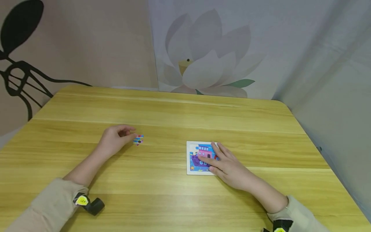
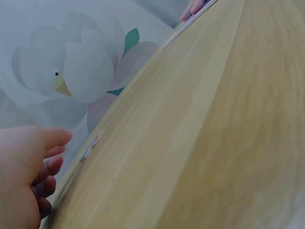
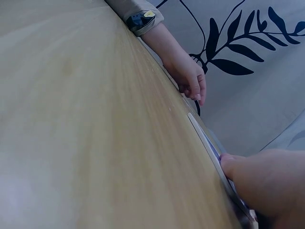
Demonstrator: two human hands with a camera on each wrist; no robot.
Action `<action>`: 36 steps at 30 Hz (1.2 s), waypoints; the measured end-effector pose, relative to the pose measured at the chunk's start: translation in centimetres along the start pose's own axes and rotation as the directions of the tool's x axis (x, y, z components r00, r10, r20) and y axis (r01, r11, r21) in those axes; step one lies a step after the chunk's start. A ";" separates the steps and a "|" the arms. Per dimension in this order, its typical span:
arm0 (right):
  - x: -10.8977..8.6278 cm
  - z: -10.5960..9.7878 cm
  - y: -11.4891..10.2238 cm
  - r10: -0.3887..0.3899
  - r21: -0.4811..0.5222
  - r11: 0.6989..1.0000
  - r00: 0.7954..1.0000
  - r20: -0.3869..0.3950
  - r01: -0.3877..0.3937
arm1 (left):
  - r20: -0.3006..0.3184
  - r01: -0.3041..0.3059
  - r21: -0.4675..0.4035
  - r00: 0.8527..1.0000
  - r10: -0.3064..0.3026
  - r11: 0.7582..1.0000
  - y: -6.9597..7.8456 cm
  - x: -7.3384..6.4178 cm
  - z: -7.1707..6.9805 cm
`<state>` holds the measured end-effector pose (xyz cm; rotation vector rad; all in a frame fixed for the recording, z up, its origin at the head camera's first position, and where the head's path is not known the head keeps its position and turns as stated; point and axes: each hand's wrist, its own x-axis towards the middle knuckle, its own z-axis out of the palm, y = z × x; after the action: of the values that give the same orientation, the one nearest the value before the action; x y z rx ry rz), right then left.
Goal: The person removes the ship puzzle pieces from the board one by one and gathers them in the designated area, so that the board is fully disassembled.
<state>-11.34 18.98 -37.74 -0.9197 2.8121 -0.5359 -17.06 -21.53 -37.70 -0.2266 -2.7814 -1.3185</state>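
Observation:
A small jigsaw puzzle piece (image 1: pixel 138 140), printed in blue, pink and yellow, lies on the wooden table. My left hand (image 1: pixel 116 138) is just left of it, fingers loosely bent. In the left wrist view a small gap shows between the left hand (image 2: pixel 28 174) and the piece (image 2: pixel 92 145). To the right lies a white-framed jigsaw puzzle (image 1: pixel 187 161) with a purple and pink ship picture; a pale bare patch shows at its upper left. My right hand (image 1: pixel 232 166) rests spread over its right side, hiding part of the picture.
The wooden table (image 1: pixel 162 199) spreads around both hands, its far edge close to a wall hanging (image 1: pixel 203 64) with a lotus print. A grey curtain (image 1: pixel 333 80) hangs along the right side. Black camera mounts (image 1: pixel 94 206) sit on the sleeves.

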 end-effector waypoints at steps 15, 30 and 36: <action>0.0 -0.1 -0.1 -0.022 -0.009 1.000 1.000 0.006 0.023 | 0.008 -0.148 -0.076 0.989 0.149 0.986 2.8 -0.3 4.1; -0.2 -0.3 -0.2 -0.071 -0.080 0.994 0.997 0.012 0.071 | 0.081 -0.263 -0.077 0.960 0.269 0.962 5.7 0.7 8.4; -0.2 -0.4 -0.4 -0.061 -0.077 0.995 0.998 0.024 0.063 | 0.108 -0.293 -0.067 0.948 0.299 0.954 6.4 1.3 9.8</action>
<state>-11.09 18.94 -37.24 -1.0236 2.8110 -0.4245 -17.25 -9.84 -38.84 -0.7170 -2.6671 -1.3368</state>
